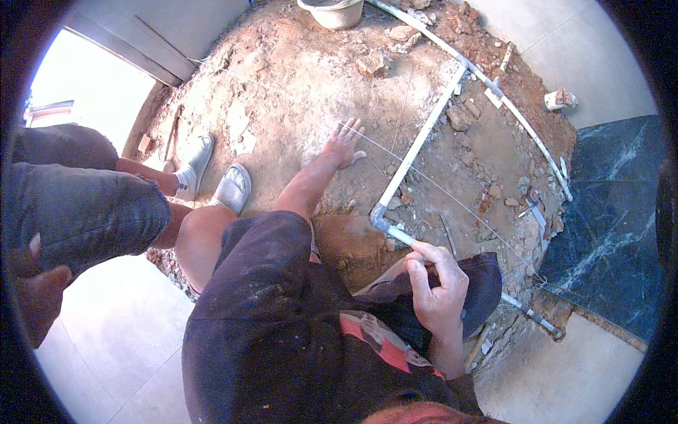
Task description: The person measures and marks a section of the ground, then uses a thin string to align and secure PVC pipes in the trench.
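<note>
My left hand (342, 143) lies flat with fingers spread on the dusty, dug-up dirt (275, 134), beside a taut thin string (466, 210) that crosses it diagonally. My right hand (436, 283) is raised nearer me over the white plastic pipe (421, 141), its fingers curled and pressed together; whatever they may hold is hidden. That pipe turns at a grey elbow (379, 219) just beyond this hand and meets another long curved pipe (530, 131) at the top right.
A co-worker's legs (78, 205), sandals and hand (46, 297) are close at left. A pale bucket (332, 10) stands at top. Dark marble tiles (600, 233), a small container (560, 99) and rubble are at right. Pale tiles (106, 353) border the pit; a bright doorway is upper left.
</note>
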Demonstrator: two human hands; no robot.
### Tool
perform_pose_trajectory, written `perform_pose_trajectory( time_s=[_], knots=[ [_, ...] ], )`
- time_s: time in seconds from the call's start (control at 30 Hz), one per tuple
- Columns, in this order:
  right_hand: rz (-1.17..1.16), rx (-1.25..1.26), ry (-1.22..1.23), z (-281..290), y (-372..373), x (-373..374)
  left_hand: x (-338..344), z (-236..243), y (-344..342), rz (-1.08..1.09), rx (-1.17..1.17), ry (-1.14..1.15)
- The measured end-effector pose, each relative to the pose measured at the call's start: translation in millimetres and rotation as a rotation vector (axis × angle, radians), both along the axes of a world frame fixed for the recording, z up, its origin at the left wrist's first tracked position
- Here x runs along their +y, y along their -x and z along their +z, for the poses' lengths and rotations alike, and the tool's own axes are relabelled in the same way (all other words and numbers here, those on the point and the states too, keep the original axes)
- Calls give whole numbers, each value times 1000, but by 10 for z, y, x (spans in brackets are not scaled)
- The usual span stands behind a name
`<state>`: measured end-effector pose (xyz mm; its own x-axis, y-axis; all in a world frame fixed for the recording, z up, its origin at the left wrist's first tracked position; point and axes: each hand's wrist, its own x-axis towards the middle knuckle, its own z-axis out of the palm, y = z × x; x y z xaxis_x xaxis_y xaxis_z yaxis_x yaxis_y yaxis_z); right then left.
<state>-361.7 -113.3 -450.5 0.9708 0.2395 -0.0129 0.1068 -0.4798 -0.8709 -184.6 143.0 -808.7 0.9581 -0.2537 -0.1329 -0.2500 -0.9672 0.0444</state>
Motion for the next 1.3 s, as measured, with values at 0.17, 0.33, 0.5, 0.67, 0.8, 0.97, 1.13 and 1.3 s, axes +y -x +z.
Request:
perform_pose_trajectory(
  time_s=[0.17,0.33,0.5,0.67,0.8,0.97,1.13,1.3],
  knots=[
    [0,-6,2,33,-34,-2,199,160,34,84,11,-31],
    [-5,-42,-65,52,-15,-64,514,312,153,268,78,-51],
    [-39,-22,-63,87,41,-123,486,370,142,414,270,-43],
    [-1,-66,-114,147,96,-92,1453,-109,-15,378,476,-208],
    [-42,-110,-111,129,175,-164,2211,274,-529,524,806,31],
    [-104,-81,-89,139,236,-264,2190,1571,-978,508,432,-157],
    [-93,-82,-142,228,182,-276,2466,2487,-790,397,238,-284],
    [-150,-106,-291,340,-175,-759,1858,2556,-583,211,291,-379]
  ],
)
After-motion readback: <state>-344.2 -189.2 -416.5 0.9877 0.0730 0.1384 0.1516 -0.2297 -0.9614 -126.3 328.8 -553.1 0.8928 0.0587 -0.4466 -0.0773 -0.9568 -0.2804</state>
